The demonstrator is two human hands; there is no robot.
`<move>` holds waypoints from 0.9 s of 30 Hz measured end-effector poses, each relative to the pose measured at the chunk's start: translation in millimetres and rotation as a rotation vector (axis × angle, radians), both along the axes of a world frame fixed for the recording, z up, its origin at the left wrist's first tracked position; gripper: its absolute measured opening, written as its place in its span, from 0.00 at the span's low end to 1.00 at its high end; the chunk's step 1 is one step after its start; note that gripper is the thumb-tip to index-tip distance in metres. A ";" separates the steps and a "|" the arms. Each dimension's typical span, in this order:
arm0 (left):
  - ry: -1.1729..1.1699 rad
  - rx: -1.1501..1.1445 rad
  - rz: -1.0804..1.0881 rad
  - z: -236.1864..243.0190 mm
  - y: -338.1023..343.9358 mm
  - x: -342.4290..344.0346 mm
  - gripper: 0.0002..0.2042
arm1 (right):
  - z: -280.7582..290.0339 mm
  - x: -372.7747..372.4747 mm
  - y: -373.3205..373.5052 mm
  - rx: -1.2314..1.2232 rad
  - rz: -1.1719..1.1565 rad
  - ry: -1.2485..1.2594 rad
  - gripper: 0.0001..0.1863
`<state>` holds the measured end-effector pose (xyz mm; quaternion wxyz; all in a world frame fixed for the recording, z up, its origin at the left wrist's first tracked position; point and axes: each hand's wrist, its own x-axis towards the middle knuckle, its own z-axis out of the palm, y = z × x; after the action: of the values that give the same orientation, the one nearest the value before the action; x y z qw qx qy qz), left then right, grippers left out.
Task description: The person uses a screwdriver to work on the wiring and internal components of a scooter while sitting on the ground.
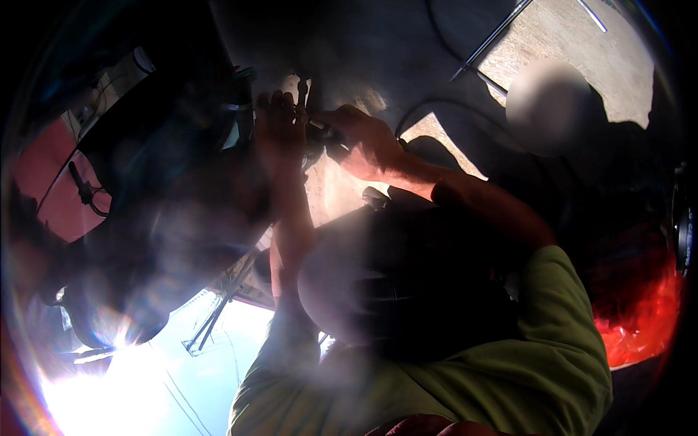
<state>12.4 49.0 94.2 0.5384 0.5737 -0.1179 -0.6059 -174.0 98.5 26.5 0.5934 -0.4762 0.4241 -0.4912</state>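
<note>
Both my hands are close together at the upper middle, beside a dark, shadowed machine part whose kind I cannot tell. My left hand (279, 125) is stretched upward with its fingers extended against the dark part, and nothing shows in its grasp. Just to its right, my right hand (361, 145) is bent with thumb and fingers closed around a small dark piece, too shaded to name. A thin dark rod (302, 90) stands between the fingertips of the two hands. Deep shadow and glare hide the contact points.
Metal bars (494, 38) lie on sunlit ground at the upper right, near a black cable (429, 102). A bright red plastic sheet (636, 330) is at the right. A pink panel (54, 174) is at the left. Strong sun glare fills the lower left.
</note>
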 end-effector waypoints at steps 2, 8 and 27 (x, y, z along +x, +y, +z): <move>-0.392 0.242 -0.109 10.0 6.0 -16.9 0.14 | -11.0 4.3 4.1 0.005 0.013 0.037 0.23; -1.919 -0.120 -0.577 74.3 -13.2 -27.4 0.19 | -22.1 -7.5 0.7 0.051 -0.051 -0.038 0.20; -1.905 0.055 -1.120 88.0 -85.8 26.5 0.22 | 3.1 -11.7 -3.0 0.145 0.174 -0.011 0.23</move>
<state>38.9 -36.8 182.1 -0.1363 0.6826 -0.7138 -0.0766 -185.7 95.4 29.6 0.6690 -0.4644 0.4125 -0.4083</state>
